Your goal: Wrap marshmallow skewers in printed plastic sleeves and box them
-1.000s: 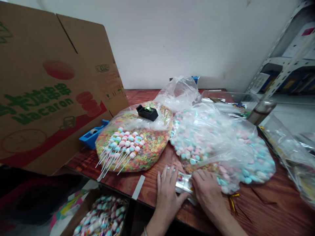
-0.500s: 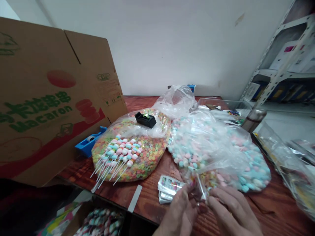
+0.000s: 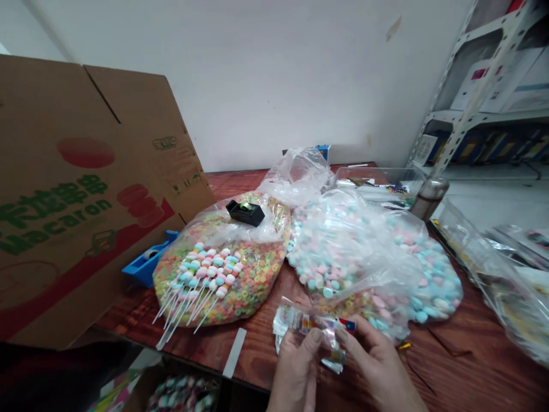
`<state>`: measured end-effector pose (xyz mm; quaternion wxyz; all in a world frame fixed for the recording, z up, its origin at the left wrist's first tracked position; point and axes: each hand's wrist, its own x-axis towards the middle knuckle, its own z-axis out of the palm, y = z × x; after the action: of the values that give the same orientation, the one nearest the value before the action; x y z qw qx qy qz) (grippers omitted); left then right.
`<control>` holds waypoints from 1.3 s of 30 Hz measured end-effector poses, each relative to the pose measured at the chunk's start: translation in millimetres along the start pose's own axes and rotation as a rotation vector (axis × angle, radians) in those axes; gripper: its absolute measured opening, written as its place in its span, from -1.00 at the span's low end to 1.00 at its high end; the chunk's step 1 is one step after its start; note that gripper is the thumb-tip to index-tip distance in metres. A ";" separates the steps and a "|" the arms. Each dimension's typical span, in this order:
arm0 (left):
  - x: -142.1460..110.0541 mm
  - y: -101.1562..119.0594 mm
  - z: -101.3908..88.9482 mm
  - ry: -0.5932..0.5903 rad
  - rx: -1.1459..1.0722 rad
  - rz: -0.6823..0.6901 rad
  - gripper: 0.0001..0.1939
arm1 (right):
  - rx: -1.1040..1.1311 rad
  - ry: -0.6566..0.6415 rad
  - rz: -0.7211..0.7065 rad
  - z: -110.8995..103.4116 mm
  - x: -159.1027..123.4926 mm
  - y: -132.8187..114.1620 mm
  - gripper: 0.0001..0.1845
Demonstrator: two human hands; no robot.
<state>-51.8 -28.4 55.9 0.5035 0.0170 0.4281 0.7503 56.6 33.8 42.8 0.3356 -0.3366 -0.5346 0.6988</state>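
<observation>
My left hand [image 3: 298, 366] and my right hand [image 3: 377, 366] are at the near edge of the table, both pinching a small clear printed cellophane bag [image 3: 315, 326] held just above the wood. More of these small bags [image 3: 295, 316] lie under it. Just beyond stands a big plastic bag of pastel marshmallows [image 3: 369, 257]. To its left lies a bag of coloured cereal rings [image 3: 231, 263] with several marshmallow skewers [image 3: 201, 280] laid on top.
A large cardboard box [image 3: 81, 189] stands at the left, a blue tape dispenser [image 3: 146, 263] beside it. A black tape holder [image 3: 245, 212] rests on the cereal bag. A clear tray [image 3: 381, 183], a metal flask [image 3: 428, 197], plastic bags at right, shelving behind.
My hands left the stack flat on the table and lifted one small bag off it, now holding it between both hands. The camera view shifted slightly to the right.
</observation>
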 end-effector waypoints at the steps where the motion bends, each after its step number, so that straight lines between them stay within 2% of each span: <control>1: 1.1 -0.5 -2.0 -0.002 0.027 0.008 -0.66 | -0.071 -0.017 -0.016 -2.0 0.0 -0.5 -0.66; 4: 6.7 -1.4 -8.1 0.065 0.095 0.051 -0.66 | -0.300 -0.010 -0.068 -4.3 -0.9 1.0 -0.62; 7: 13.3 -2.4 -12.4 0.137 0.049 0.077 -0.61 | -0.486 0.033 -0.110 -1.0 -2.7 3.6 -0.55; 11: 20.5 -2.0 -17.8 0.159 -0.111 0.018 -0.57 | -0.426 0.152 -0.145 4.4 -6.2 3.4 -0.55; 13: 23.2 -1.0 -20.5 0.175 -0.176 -0.009 -0.55 | -0.384 0.242 -0.233 5.5 -8.5 2.9 -0.63; 15: 25.1 -0.5 -22.6 0.206 -0.211 -0.012 -0.52 | -0.396 0.272 -0.375 5.2 -10.8 3.5 -0.66; 18: 25.8 -1.4 -24.3 0.212 -0.209 0.008 -0.53 | -0.500 0.215 -0.594 2.7 -12.3 5.8 -0.67; 21: 24.7 -3.8 -25.2 0.159 -0.186 0.017 -0.57 | -0.665 0.144 -0.706 0.5 -10.1 8.7 -0.70; 24: 22.7 -5.8 -24.5 0.060 -0.156 0.030 -0.64 | -0.690 0.102 -0.691 2.7 -6.1 10.9 -0.73; 28: 17.3 -5.4 -18.9 -0.041 -0.093 0.008 -0.72 | -0.588 0.046 -0.600 7.2 -3.6 12.6 -0.77; 32: 12.9 -5.0 -17.1 -0.044 -0.064 -0.019 -0.71 | -0.509 0.006 -0.478 4.2 -4.7 18.4 -0.77; 36: 16.2 -7.7 -26.0 0.043 0.046 0.088 -0.62 | -0.465 0.007 -0.433 5.1 -5.2 28.8 -0.80; 39: 18.8 0.7 -37.6 0.111 0.063 0.150 -0.57 | -0.415 0.029 -0.421 15.6 -2.4 28.3 -0.83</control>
<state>-78.7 -37.6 24.9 0.4206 0.0231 0.4764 0.7718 41.9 17.9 18.7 0.4048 -0.2899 -0.7190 0.4848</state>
